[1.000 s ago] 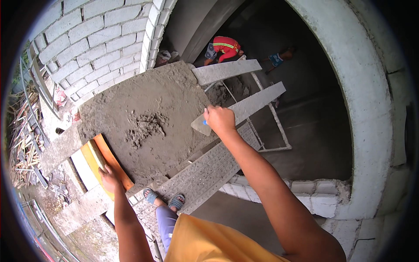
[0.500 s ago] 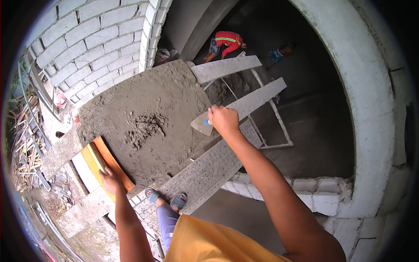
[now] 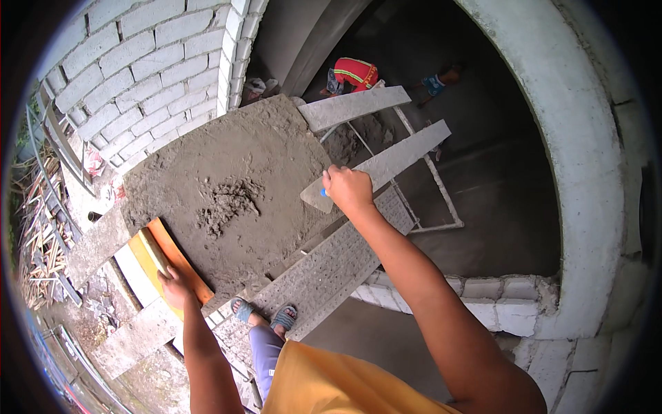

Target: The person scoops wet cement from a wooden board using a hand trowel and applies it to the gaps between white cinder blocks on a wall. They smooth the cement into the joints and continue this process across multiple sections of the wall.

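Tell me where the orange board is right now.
In the head view, the orange board is left of centre, its handle gripped by the left hand, by the lower-left edge of the mortar.

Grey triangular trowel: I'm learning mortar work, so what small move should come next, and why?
Perhaps slide the grey triangular trowel toward the rough mound of grey mortar: the right grip holds it near the edge of the spread mortar, apart from the mound.

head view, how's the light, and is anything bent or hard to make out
Head view: block wall brightly lit at upper left, floor below in deep shadow, so the person in blue is hard to make out; head view: corners black, concrete beam at right looks bowed; head view: right hand and trowel look fairly sharp.
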Demonstrator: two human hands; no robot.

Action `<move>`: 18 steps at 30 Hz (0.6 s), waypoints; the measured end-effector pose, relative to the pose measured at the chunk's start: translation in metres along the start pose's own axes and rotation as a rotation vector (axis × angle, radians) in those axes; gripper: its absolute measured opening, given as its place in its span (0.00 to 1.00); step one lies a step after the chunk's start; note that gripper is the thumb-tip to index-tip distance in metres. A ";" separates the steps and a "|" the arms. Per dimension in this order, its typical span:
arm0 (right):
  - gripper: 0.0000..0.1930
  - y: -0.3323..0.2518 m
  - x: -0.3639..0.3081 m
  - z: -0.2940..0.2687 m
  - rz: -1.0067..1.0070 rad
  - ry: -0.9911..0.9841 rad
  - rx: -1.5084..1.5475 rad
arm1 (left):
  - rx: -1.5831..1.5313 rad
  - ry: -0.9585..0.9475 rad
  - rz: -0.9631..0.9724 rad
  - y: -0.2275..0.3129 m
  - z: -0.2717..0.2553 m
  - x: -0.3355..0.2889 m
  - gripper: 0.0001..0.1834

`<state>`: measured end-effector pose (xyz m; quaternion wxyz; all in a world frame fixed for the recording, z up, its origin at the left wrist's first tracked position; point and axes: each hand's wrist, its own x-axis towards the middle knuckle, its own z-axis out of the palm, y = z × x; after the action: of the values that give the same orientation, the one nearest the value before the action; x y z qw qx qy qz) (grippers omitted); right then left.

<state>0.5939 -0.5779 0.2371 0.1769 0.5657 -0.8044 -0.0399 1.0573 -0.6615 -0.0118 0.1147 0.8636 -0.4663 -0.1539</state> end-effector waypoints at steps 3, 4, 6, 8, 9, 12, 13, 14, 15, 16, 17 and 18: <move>0.15 -0.003 0.001 -0.001 -0.006 0.009 0.007 | 0.011 0.015 0.000 -0.001 -0.001 0.000 0.32; 0.15 -0.004 0.001 -0.001 -0.009 0.014 0.011 | 0.012 0.012 -0.005 0.000 -0.001 -0.001 0.32; 0.15 -0.007 0.001 -0.001 -0.019 0.027 0.019 | 0.006 0.024 -0.002 -0.001 0.000 0.000 0.31; 0.15 -0.009 0.002 -0.002 -0.020 0.016 0.015 | -0.007 0.054 0.012 -0.004 0.004 0.002 0.31; 0.15 -0.010 0.002 -0.002 -0.020 0.008 0.014 | -0.003 0.052 0.013 -0.004 0.004 0.002 0.31; 0.14 -0.009 0.001 -0.004 -0.006 -0.004 0.009 | 0.006 0.034 0.012 -0.003 0.004 0.000 0.32; 0.14 -0.008 0.000 -0.005 -0.003 -0.003 0.005 | 0.008 0.022 0.008 0.000 0.002 -0.002 0.32; 0.14 -0.006 0.000 -0.005 -0.001 -0.002 -0.001 | 0.009 0.009 0.004 0.004 0.002 -0.004 0.32; 0.14 -0.008 -0.004 -0.005 0.000 -0.006 0.001 | -0.003 0.006 -0.001 0.001 0.000 -0.003 0.32; 0.14 -0.008 -0.003 -0.006 -0.003 -0.001 -0.005 | -0.016 0.001 -0.008 0.000 0.000 -0.002 0.32; 0.14 -0.002 0.002 -0.007 -0.008 0.004 -0.011 | -0.031 -0.004 -0.016 0.001 0.002 -0.001 0.32; 0.14 -0.007 0.004 -0.003 -0.026 -0.001 0.013 | -0.038 0.048 -0.008 -0.007 0.003 0.004 0.32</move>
<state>0.5999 -0.5835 0.2386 0.1723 0.5774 -0.7973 -0.0372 1.0636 -0.6619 -0.0174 0.1414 0.8667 -0.4568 -0.1422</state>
